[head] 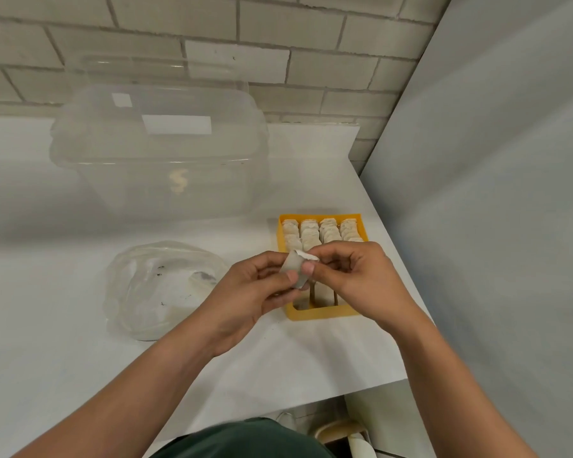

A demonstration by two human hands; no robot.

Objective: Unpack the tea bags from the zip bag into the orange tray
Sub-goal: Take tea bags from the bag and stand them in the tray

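Observation:
A white tea bag (295,267) is held up between both hands, just above the near half of the orange tray (323,313). My left hand (252,292) pinches its lower left part with thumb and fingers. My right hand (354,272) pinches its upper right edge. The tray's far half holds rows of several tea bags (321,231) standing on edge. Its near part is partly hidden by my hands. A clear zip bag (156,289) lies crumpled on the table to the left, with dark tea crumbs inside.
A large clear plastic tub (159,150) with a lid stands at the back of the white table (47,325). A tiled wall runs behind it. A grey panel (493,226) rises along the table's right edge.

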